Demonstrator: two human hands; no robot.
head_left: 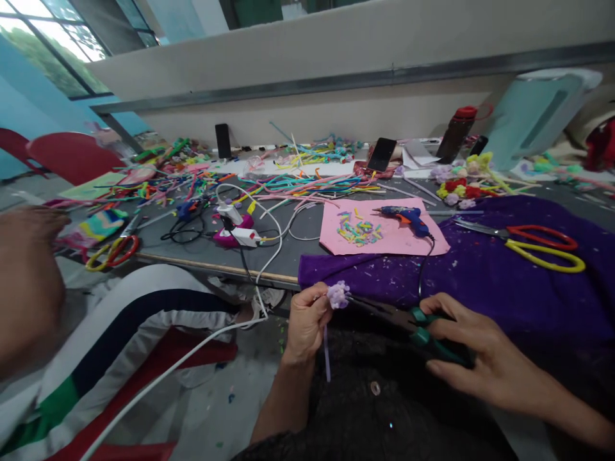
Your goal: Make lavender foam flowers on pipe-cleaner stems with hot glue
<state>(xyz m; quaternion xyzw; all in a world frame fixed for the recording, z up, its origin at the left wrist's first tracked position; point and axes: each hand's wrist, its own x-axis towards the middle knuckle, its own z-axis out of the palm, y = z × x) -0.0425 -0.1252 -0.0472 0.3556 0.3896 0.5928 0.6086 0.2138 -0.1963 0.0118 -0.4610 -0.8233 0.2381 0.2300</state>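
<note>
My left hand (305, 320) pinches a small lilac flower (339, 294) made of fuzzy wire, its thin stem (327, 355) hanging down below my fingers. My right hand (473, 349) grips the green handles of a pair of pliers (423, 328). The dark jaws of the pliers reach left and touch the flower. Both hands are over my lap, just in front of the table's near edge, below a purple cloth (490, 275).
A blue glue gun (406, 216) lies on a pink sheet (379, 234) with cut wire bits. Red and yellow scissors (538, 246) rest on the cloth. Coloured wires, phones, a power strip (237, 232) and cables cover the grey table (293, 253). Another person sits at left.
</note>
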